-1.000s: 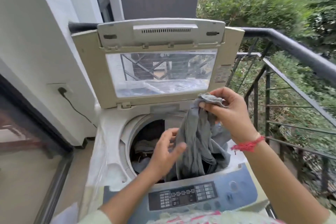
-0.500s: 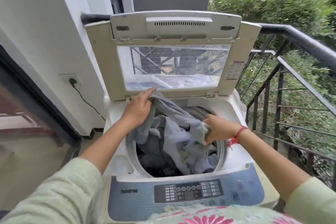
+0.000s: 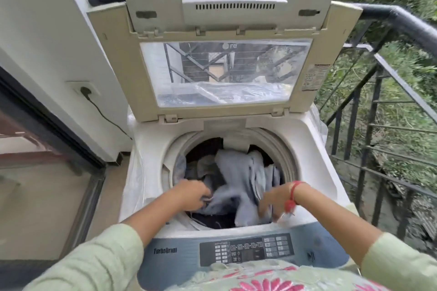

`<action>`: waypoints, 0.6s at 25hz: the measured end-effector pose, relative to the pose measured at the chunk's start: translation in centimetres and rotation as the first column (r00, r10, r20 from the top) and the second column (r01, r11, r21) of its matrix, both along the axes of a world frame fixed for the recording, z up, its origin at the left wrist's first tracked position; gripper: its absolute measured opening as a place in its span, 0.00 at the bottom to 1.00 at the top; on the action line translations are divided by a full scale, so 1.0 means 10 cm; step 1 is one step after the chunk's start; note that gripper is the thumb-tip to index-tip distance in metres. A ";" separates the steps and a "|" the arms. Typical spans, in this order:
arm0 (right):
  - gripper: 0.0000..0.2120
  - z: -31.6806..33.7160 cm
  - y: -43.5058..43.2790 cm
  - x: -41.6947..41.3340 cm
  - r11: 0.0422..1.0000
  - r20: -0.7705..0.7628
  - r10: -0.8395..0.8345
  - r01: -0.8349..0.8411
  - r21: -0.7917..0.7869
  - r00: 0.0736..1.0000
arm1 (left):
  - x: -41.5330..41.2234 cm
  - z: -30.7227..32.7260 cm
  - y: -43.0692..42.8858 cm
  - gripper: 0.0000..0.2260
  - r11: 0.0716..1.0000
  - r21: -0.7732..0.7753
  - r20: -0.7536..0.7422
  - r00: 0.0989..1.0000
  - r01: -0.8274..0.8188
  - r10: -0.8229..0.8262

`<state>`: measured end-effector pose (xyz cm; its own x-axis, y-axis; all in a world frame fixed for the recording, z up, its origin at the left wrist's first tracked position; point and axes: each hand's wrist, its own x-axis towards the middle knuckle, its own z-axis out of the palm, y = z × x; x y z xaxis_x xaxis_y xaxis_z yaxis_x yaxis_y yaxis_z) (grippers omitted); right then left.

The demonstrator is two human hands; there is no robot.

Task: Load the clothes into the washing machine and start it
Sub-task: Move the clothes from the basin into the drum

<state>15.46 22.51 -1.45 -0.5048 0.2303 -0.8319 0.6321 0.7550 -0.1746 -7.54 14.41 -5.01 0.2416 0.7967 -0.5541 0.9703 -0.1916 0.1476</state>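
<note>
A white top-loading washing machine (image 3: 146, 149) stands in front of me with its lid (image 3: 227, 21) raised. Its round drum opening holds several clothes, with a grey garment (image 3: 241, 175) on top. My left hand (image 3: 191, 195) reaches into the drum at the front left, fingers curled into the grey garment's edge. My right hand (image 3: 272, 201), with a red thread at the wrist, grips the same garment at the front right inside the drum. Both hands are blurred by motion. The control panel (image 3: 247, 251) with its buttons sits on the blue front strip below my hands.
A black metal railing (image 3: 378, 92) runs along the right side, with greenery beyond. On the left is a white wall with a socket and black plug (image 3: 85, 91), and a dark-framed glass door (image 3: 54, 172) lower left.
Both hands have moved down from the rim into the drum, pushing the grey garment lower. The garment, earlier spread over the opening up to the lid hinge, now lies inside the drum.
</note>
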 end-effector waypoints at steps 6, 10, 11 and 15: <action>0.24 -0.69 0.43 -0.15 0.876 -0.382 -0.385 0.463 0.133 0.840 | 0.19 -0.46 0.00 0.20 0.979 -0.181 0.039 0.994 -0.097 0.105; 0.51 -1.09 0.52 -0.23 0.897 -0.120 -0.327 0.348 0.272 0.937 | -0.10 -0.54 0.07 0.26 0.983 0.076 -0.171 0.969 -0.168 0.179; 0.56 -1.18 0.51 -0.25 0.903 -0.075 -0.324 0.332 0.274 0.943 | -0.14 -0.55 0.06 0.26 0.979 0.090 -0.169 0.966 -0.184 0.198; 0.44 -1.74 0.51 -0.45 0.958 0.218 -0.281 0.257 0.130 0.935 | -0.12 -0.56 -0.07 0.22 0.941 0.203 -0.068 0.955 -0.269 0.288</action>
